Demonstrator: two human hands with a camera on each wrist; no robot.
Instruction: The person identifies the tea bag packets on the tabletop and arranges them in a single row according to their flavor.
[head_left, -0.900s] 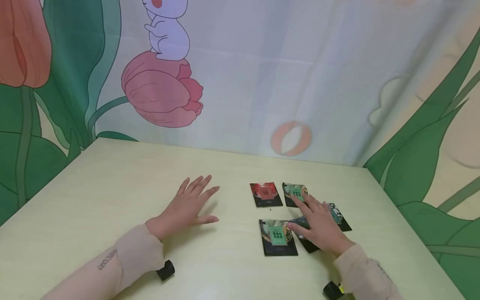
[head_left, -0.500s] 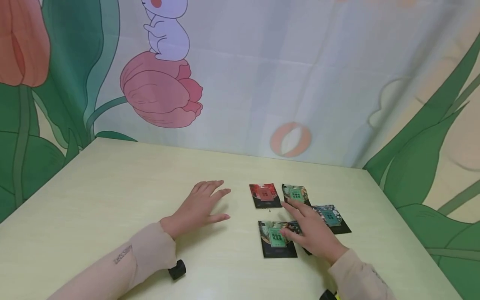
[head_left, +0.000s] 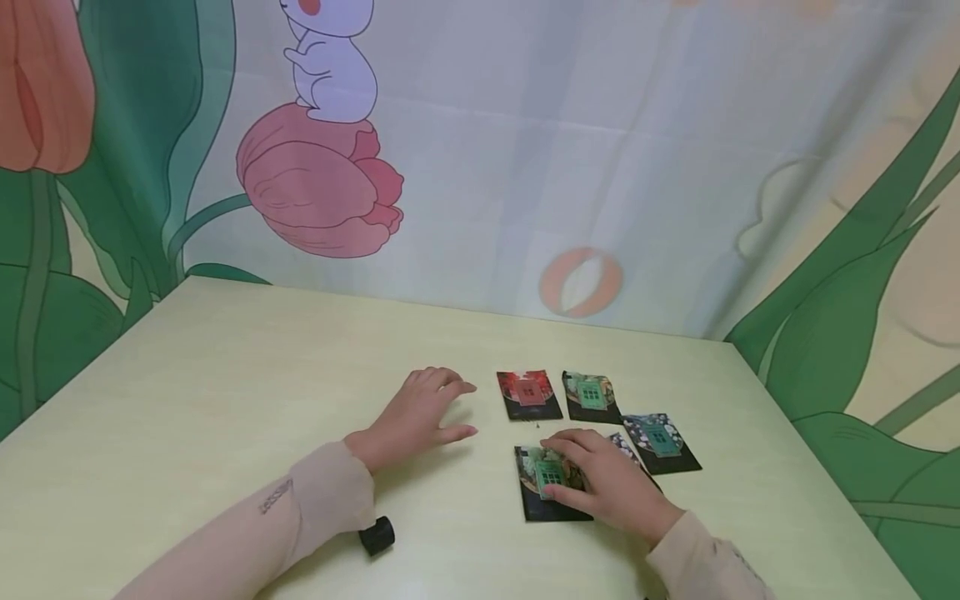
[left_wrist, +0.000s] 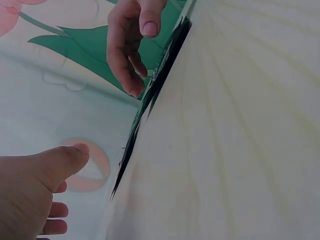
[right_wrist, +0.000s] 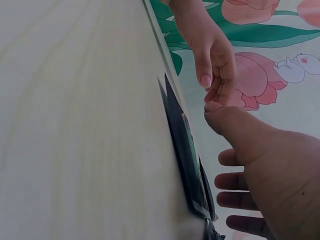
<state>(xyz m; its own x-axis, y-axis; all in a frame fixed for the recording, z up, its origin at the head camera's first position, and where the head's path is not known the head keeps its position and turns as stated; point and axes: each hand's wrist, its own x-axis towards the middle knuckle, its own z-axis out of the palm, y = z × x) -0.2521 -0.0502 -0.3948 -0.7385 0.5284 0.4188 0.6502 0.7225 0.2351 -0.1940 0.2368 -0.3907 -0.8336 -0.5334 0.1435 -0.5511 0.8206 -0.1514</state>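
Note:
My right hand (head_left: 611, 483) hovers over the front green packet (head_left: 531, 492), hiding its right side, with thumb and fingers apart and nothing held. In the right wrist view, a gap shows between the thumb and that flat packet (right_wrist: 181, 145). Behind the right hand, another packet (head_left: 624, 446) lies mostly hidden. My left hand (head_left: 416, 417) hangs above the table, left of the packets, its fingers loosely bent and holding nothing. Nearest to it is the red packet (head_left: 529, 395) at the back.
A second green packet (head_left: 592, 397) lies beside the red one, and a blue-teal packet (head_left: 662, 442) lies to its right. They all rest flat on the pale wooden table (head_left: 247, 375). A curtain (head_left: 480, 167) printed with flowers and a rabbit hangs behind the table's far edge.
My right hand has moved left and lower, from above the right packets to over the front green one. The left hand has drifted right toward the packets. The packets seem unmoved.

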